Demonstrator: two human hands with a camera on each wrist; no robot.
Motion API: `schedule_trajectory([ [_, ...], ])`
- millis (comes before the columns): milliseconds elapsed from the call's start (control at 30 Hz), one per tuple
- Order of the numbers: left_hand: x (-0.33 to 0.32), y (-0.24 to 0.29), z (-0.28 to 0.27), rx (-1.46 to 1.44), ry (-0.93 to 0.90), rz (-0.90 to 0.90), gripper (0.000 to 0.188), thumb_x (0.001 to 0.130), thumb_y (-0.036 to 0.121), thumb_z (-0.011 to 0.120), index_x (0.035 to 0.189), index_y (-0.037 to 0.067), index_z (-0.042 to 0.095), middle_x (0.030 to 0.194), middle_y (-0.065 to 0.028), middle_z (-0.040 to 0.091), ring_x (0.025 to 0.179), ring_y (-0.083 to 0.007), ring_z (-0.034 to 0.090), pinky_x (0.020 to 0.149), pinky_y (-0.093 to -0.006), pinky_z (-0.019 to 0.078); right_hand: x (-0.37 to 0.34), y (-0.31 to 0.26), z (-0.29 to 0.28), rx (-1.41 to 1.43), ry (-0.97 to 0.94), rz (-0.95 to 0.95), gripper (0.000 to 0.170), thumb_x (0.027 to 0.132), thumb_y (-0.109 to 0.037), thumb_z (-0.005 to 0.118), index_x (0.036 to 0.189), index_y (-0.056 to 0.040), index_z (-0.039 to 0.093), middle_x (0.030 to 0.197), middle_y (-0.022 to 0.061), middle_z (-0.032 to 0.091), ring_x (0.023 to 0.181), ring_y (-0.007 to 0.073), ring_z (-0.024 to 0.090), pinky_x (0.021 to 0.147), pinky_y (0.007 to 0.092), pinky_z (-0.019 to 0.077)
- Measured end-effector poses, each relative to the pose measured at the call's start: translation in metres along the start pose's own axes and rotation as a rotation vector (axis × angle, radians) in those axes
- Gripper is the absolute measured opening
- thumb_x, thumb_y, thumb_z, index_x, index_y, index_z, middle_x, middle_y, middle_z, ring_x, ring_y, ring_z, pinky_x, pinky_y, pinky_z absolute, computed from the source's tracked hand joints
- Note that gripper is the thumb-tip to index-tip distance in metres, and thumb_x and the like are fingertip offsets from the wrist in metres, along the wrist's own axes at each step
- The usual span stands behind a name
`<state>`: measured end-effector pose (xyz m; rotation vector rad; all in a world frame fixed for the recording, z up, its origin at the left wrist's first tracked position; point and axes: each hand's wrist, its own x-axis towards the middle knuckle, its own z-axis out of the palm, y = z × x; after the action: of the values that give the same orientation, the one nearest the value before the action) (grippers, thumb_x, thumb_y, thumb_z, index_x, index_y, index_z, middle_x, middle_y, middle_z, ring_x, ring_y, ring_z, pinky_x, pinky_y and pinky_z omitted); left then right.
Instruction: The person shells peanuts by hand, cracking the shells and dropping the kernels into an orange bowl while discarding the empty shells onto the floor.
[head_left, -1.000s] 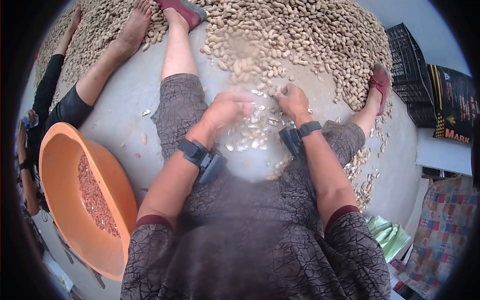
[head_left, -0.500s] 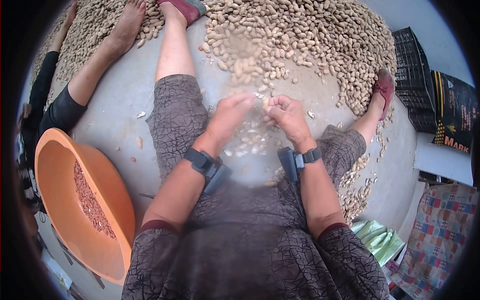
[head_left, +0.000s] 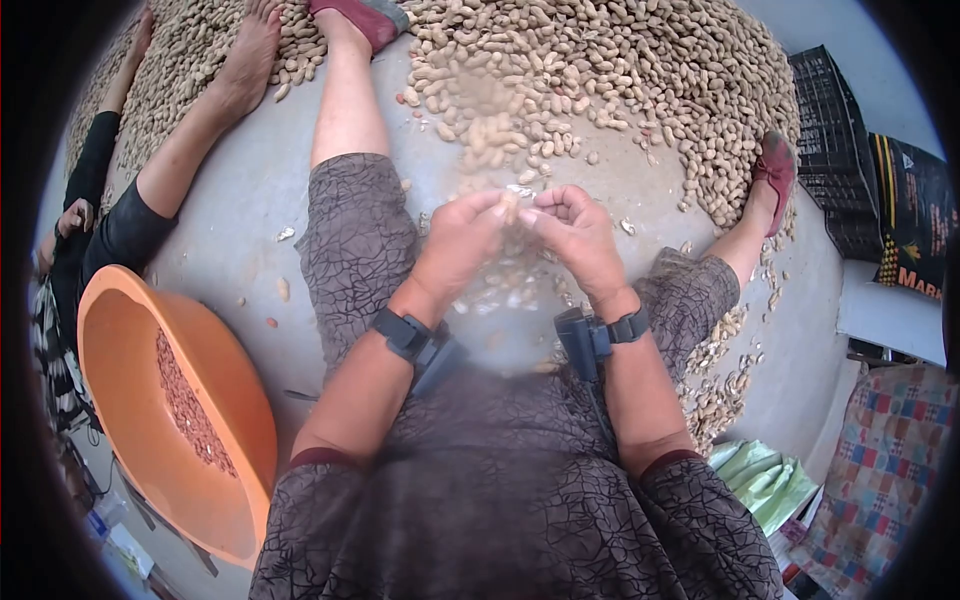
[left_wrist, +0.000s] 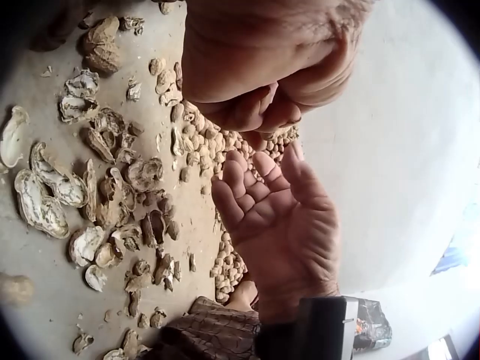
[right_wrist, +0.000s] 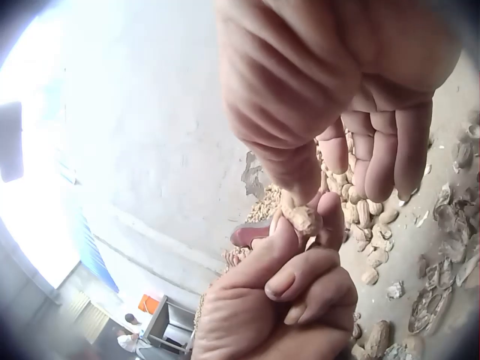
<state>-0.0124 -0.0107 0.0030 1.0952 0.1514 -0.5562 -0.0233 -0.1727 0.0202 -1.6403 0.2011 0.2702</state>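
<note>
In the head view my left hand and right hand meet above the floor between my legs. The left thumb and forefinger pinch an unshelled peanut, seen end-on in the right wrist view; its other fingers curl toward the palm. My right thumb comes right up to the peanut, while the right fingers lie loosely bent and apart from it, palm facing the left hand. Below the hands lie broken peanut shells, several of them split halves with pale insides.
A large heap of unshelled peanuts spreads in front. At left an orange basin holds reddish shelled kernels. Another person's bare leg stretches out at upper left. A black crate and printed sack stand right.
The hands have come together from apart, the right moving back a little toward my body. The peanut now shows between them, pinched by the left hand.
</note>
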Motion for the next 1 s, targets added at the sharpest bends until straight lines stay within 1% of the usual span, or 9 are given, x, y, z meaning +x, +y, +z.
schedule_trajectory([
  [67, 0.0, 0.001, 0.001, -0.002, -0.026, 0.003, 0.034, 0.09, 0.01, 0.053, 0.121, -0.005, 0.052, 0.085, 0.0019, 0.059, 0.061, -0.0022, 0.04, 0.054, -0.0157, 0.035, -0.002, -0.006, 0.0, 0.135, -0.003, 0.024, 0.026, 0.083, -0.013, 0.064, 0.102, 0.002, 0.056, 0.085, 0.0058, 0.063, 0.073, 0.0098, 0.061, 0.066, 0.0226, 0.0492],
  [133, -0.001, 0.001, 0.007, 0.034, -0.098, 0.028, 0.035, 0.091, 0.009, 0.049, 0.124, -0.003, 0.051, 0.08, 0.0034, 0.055, 0.062, -0.0019, 0.041, 0.054, -0.0151, 0.034, -0.002, -0.007, -0.001, 0.282, -0.171, 0.07, 0.03, 0.084, -0.016, 0.064, 0.107, 0.0024, 0.055, 0.089, 0.0063, 0.062, 0.074, 0.0118, 0.061, 0.071, 0.0248, 0.0492],
  [433, -0.005, -0.005, 0.002, 0.074, -0.289, -0.003, 0.04, 0.09, 0.008, 0.047, 0.129, 0.0, 0.048, 0.075, 0.0056, 0.048, 0.062, -0.0029, 0.038, 0.056, -0.0162, 0.0322, -0.005, -0.013, 0.0, 0.561, -0.393, 0.201, 0.029, 0.084, -0.01, 0.063, 0.108, 0.0031, 0.055, 0.088, 0.0055, 0.06, 0.077, 0.0144, 0.061, 0.072, 0.0262, 0.05],
  [567, -0.004, -0.014, -0.006, 0.051, -0.362, -0.01, 0.042, 0.087, 0.008, 0.049, 0.128, -0.002, 0.048, 0.079, 0.005, 0.049, 0.062, -0.0032, 0.037, 0.057, -0.0168, 0.0318, -0.005, -0.004, 0.003, 0.638, -0.33, 0.225, 0.027, 0.082, -0.006, 0.063, 0.106, 0.0036, 0.056, 0.09, 0.006, 0.061, 0.079, 0.014, 0.06, 0.074, 0.0262, 0.0501],
  [667, -0.005, -0.013, -0.007, 0.042, -0.366, -0.011, 0.042, 0.085, 0.007, 0.051, 0.125, -0.004, 0.049, 0.085, 0.004, 0.052, 0.062, -0.0034, 0.037, 0.058, -0.017, 0.0322, -0.003, 0.004, 0.006, 0.585, -0.179, 0.173, 0.024, 0.081, -0.003, 0.062, 0.104, 0.0038, 0.057, 0.09, 0.0062, 0.061, 0.081, 0.0132, 0.06, 0.076, 0.026, 0.0497],
  [733, -0.008, -0.008, -0.005, -0.008, -0.342, -0.04, 0.04, 0.085, 0.007, 0.051, 0.123, -0.005, 0.051, 0.091, 0.003, 0.055, 0.061, -0.0034, 0.036, 0.057, -0.0169, 0.0319, -0.003, 0.002, 0.01, 0.537, -0.13, 0.12, 0.02, 0.08, -0.004, 0.062, 0.096, 0.0061, 0.058, 0.087, 0.0099, 0.061, 0.077, 0.0161, 0.06, 0.068, 0.028, 0.0498],
  [833, -0.007, -0.011, -0.007, -0.027, -0.327, -0.052, 0.038, 0.085, 0.007, 0.051, 0.121, -0.005, 0.052, 0.091, 0.0022, 0.056, 0.061, -0.0032, 0.036, 0.057, -0.0166, 0.0316, -0.005, -0.003, 0.012, 0.508, -0.128, 0.125, 0.019, 0.08, -0.004, 0.062, 0.096, 0.0059, 0.058, 0.086, 0.01, 0.061, 0.076, 0.0155, 0.06, 0.067, 0.0273, 0.0492],
  [967, -0.005, -0.013, -0.005, 0.041, -0.31, -0.046, 0.037, 0.085, 0.007, 0.05, 0.12, -0.005, 0.053, 0.09, 0.0021, 0.057, 0.06, -0.0031, 0.036, 0.056, -0.0165, 0.0311, -0.003, 0.004, 0.012, 0.491, -0.09, 0.091, 0.017, 0.081, -0.004, 0.061, 0.094, 0.0058, 0.057, 0.085, 0.0101, 0.062, 0.075, 0.0147, 0.06, 0.066, 0.0266, 0.0492],
  [1000, -0.007, -0.01, 0.0, 0.044, -0.273, -0.019, 0.03, 0.085, 0.009, 0.051, 0.112, -0.002, 0.058, 0.079, 0.0054, 0.051, 0.058, -0.0017, 0.036, 0.053, -0.0165, 0.0304, -0.003, 0.003, 0.012, 0.505, -0.101, 0.091, 0.017, 0.081, -0.004, 0.061, 0.094, 0.0055, 0.057, 0.085, 0.0103, 0.061, 0.072, 0.0149, 0.06, 0.065, 0.0265, 0.0494],
])
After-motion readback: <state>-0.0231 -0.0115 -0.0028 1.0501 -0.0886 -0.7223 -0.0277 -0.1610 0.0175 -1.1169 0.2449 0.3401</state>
